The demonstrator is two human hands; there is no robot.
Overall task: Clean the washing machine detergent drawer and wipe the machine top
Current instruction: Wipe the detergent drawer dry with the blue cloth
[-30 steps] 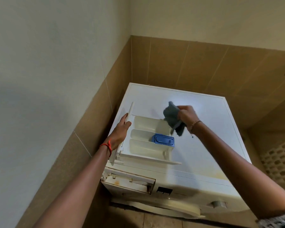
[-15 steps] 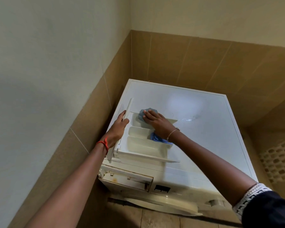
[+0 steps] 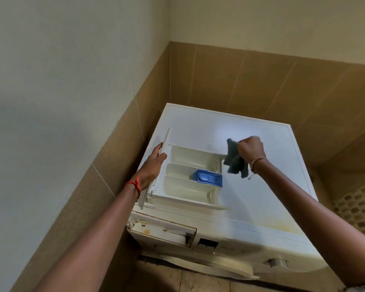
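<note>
Washing machine, front left corner: open drawer slot. Detergent drawer lies on the machine top, left side, with a blue insert in its middle compartment. Left hand grasps the drawer's front panel at the machine's left edge. Right hand is clenched round a dark cloth, which hangs over the machine top by the drawer's right end; contact unclear. Tiled wall stands behind the machine.

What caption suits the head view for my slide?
Left hand grips the detergent drawer lying on the machine top; right hand holds a grey cloth.
</note>
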